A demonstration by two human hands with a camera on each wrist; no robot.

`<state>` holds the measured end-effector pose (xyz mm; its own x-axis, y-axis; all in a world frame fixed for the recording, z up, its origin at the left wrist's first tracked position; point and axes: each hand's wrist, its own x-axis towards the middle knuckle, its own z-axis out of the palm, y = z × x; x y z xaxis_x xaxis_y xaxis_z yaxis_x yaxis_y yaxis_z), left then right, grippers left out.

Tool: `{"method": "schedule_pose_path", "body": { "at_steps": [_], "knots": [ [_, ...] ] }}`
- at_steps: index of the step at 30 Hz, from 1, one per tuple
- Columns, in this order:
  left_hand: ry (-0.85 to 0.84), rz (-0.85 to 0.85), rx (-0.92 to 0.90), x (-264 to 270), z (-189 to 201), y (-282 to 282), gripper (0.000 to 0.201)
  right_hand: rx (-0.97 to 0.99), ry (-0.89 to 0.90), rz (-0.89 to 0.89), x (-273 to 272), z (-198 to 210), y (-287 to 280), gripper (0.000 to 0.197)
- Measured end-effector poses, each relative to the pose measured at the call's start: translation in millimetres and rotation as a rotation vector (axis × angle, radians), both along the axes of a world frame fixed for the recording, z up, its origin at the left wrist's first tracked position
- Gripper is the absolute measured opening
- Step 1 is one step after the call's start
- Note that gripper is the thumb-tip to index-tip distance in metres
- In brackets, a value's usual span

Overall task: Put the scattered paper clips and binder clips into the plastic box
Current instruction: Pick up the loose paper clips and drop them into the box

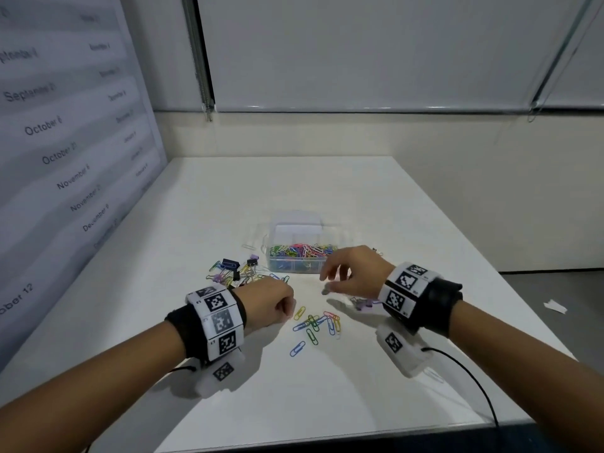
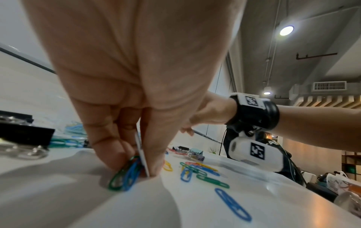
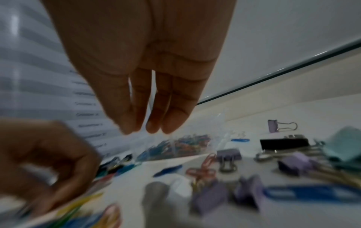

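Observation:
The clear plastic box (image 1: 295,256) stands mid-table with many coloured paper clips inside. My left hand (image 1: 286,305) is down on the table just left of a scatter of loose paper clips (image 1: 315,325). In the left wrist view its fingertips (image 2: 117,162) pinch a green and a blue paper clip (image 2: 125,175) against the surface. My right hand (image 1: 330,282) hovers in front of the box; its fingers (image 3: 175,117) hang straight and hold nothing. Binder clips (image 1: 237,269) lie in a pile left of the box, and purple binder clips (image 1: 362,303) lie under my right wrist.
A printed date board (image 1: 65,142) walls off the table's left side. The table's right edge (image 1: 490,263) drops to a grey floor with a paper scrap (image 1: 555,306) on it. Black cables (image 1: 470,374) trail from both wrist cameras.

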<state>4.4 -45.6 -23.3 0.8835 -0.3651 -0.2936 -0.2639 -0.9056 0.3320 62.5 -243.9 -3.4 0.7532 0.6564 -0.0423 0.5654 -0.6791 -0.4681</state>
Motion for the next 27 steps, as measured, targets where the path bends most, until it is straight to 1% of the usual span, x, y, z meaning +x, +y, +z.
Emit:
{"method": "schedule_pose_path", "body": {
  "at_steps": [2,4,5,6,8,11,13,15,17,20,23,27],
  "knots": [
    [0.008,0.002,0.001,-1,2,1,0.019,-0.141,0.034,0.049,-13,-6,1,0.036],
    [0.012,-0.008,0.014,-1,3,1,0.02,-0.25,0.039,0.055,-24,-15,3,0.059],
    [0.008,-0.019,0.027,0,5,1,0.02,-0.28,0.035,0.061,-28,-20,4,0.067],
    [-0.004,-0.029,0.031,1,6,2,0.02,-0.294,0.033,0.074,-31,-25,5,0.07],
    [-0.035,-0.027,-0.015,6,11,4,0.014,-0.275,0.057,0.105,-32,-30,6,0.065],
    [-0.03,0.008,-0.166,17,22,9,0.003,-0.212,0.103,0.137,-27,-29,7,0.041],
    [-0.03,0.031,-0.243,26,29,13,0.005,-0.188,0.141,0.159,-24,-26,7,0.025],
    [-0.064,0.06,-0.293,36,36,16,0.004,-0.194,0.171,0.191,-21,-23,6,0.016],
    [-0.096,0.089,-0.339,46,40,19,0.006,-0.203,0.178,0.182,-17,-20,7,0.014],
    [-0.136,0.115,-0.369,60,43,19,0.009,-0.212,0.175,0.122,-14,-21,6,0.018],
    [-0.162,0.122,-0.371,71,44,17,0.006,-0.219,0.128,0.105,-8,-20,5,0.02],
    [-0.211,0.162,-0.415,87,46,16,0.008,-0.102,0.136,0.082,22,7,7,0.016]
  ]
}}
